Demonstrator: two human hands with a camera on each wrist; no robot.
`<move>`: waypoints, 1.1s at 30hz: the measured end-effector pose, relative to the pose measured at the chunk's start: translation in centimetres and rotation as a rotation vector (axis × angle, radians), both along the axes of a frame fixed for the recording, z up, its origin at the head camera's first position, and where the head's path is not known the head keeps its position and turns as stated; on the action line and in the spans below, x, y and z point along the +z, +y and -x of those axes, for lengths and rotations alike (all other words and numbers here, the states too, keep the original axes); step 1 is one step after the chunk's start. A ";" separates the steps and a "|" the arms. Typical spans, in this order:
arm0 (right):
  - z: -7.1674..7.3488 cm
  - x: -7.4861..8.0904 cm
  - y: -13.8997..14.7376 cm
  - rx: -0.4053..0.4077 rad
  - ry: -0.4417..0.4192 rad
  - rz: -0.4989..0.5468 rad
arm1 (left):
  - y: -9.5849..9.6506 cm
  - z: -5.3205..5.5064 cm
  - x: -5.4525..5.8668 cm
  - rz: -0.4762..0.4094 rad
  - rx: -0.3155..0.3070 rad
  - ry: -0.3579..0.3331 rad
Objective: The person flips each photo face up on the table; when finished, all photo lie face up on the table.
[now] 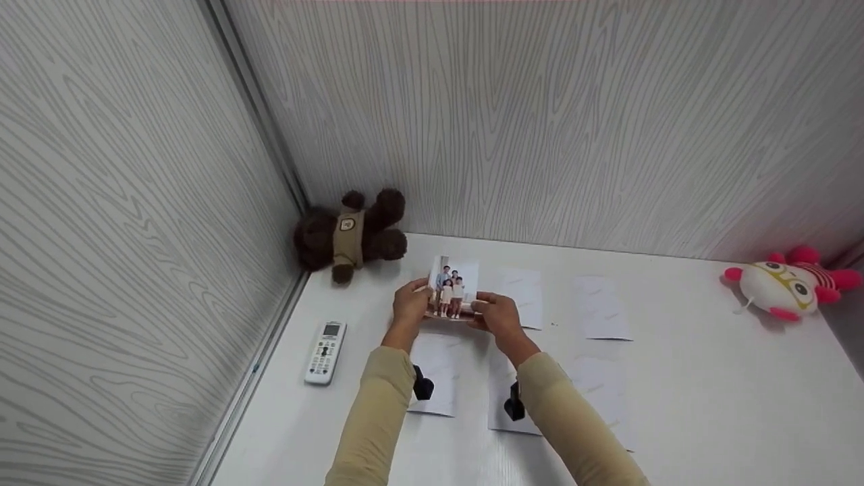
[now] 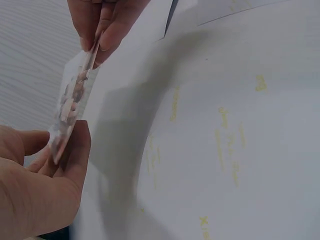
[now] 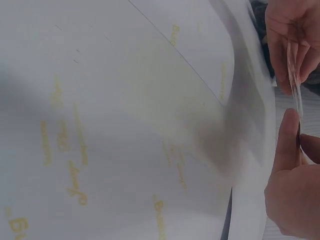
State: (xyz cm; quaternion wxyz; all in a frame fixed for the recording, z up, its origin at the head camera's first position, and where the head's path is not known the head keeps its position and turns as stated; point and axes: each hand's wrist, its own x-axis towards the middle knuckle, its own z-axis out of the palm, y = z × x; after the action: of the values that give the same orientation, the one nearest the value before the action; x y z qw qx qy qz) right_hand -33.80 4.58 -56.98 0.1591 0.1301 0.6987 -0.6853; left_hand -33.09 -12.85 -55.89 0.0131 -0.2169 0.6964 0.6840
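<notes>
A printed family photo (image 1: 453,289), picture side up, is held above the table by both hands. My left hand (image 1: 410,305) pinches its left edge, thumb on top and fingers beneath. At the opposite edge my right hand (image 1: 498,313) pinches it the same way. Seen nearly edge-on in the left wrist view, the photo (image 2: 72,105) looks thin and slightly bent. Below the hands lie white photo sheets with their backs up, among them one sheet (image 1: 435,371) under the left wrist and another (image 1: 506,378) partly hidden by the right forearm.
More white sheets lie at the back (image 1: 526,290) and to the right (image 1: 601,307). A white remote control (image 1: 325,352) lies at the left. A brown teddy bear (image 1: 347,236) sits in the back left corner, and a pink and white plush toy (image 1: 783,287) at the far right.
</notes>
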 end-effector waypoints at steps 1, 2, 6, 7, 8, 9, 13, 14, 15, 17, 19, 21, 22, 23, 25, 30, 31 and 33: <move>0.0 -0.2 0.0 -0.002 0.001 -0.022 | -0.1 -0.1 -0.1 0.021 -0.002 -0.002; -0.1 -0.2 0.0 -0.002 0.002 -0.040 | -0.2 -0.1 -0.2 0.051 -0.006 -0.005; -0.2 -0.6 -0.1 0.029 0.000 -0.097 | -0.5 -0.2 -0.5 0.178 -0.017 -0.023; -0.3 -0.6 -0.2 0.040 -0.005 -0.100 | -0.6 -0.3 -0.6 0.197 -0.019 -0.030; -0.4 -0.7 -0.3 0.052 -0.010 -0.101 | -0.7 -0.2 -0.7 0.211 -0.022 -0.038; -0.4 -0.7 -0.4 0.064 -0.017 -0.096 | -0.8 -0.2 -0.8 0.222 -0.024 -0.042; -0.6 -1.0 -0.6 0.116 -0.041 -0.087 | -1.0 -0.4 -1.2 0.234 -0.026 -0.053; -0.6 -1.1 -0.6 0.128 -0.038 -0.093 | -1.0 -0.5 -1.3 0.237 -0.024 -0.053; -0.6 -1.2 -0.5 0.135 -0.037 -0.089 | -1.1 -0.6 -1.3 0.241 -0.023 -0.050; -0.6 -1.3 -0.4 0.145 -0.036 -0.091 | -1.1 -0.9 -1.3 0.231 -0.030 -0.047; -0.5 -1.4 -0.1 0.147 -0.033 -0.095 | -1.2 -0.9 -1.4 0.209 -0.032 -0.045; -0.4 -1.1 0.0 0.155 -0.030 -0.109 | -1.4 -0.8 -1.5 0.164 -0.020 -0.043; -0.4 -1.0 0.1 0.163 -0.024 -0.137 | -1.5 -0.7 -1.6 0.136 -0.012 -0.045; -0.5 -0.9 0.2 0.172 -0.011 -0.170 | -1.7 -0.7 -1.7 0.108 -0.001 -0.049; -0.5 -0.5 0.5 0.200 0.029 -0.248 | -1.9 -0.6 -1.9 0.057 0.031 -0.053; 0.0 0.8 2.4 0.237 0.107 -0.322 | -2.3 -0.3 -1.0 0.096 0.057 -0.058; 0.2 1.1 3.0 0.233 0.114 -0.314 | -2.3 -0.2 -0.7 0.109 0.059 -0.048; 0.7 1.8 4.3 0.224 0.126 -0.304 | -1.9 0.1 0.0 0.140 0.060 -0.029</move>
State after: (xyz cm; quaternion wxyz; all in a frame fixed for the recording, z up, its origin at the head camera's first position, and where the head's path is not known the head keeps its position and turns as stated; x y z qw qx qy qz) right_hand -34.54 8.85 -55.14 0.1689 0.0311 0.8126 -0.5569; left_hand -33.15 -14.79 -55.88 -0.0123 -0.2480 0.7353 0.6306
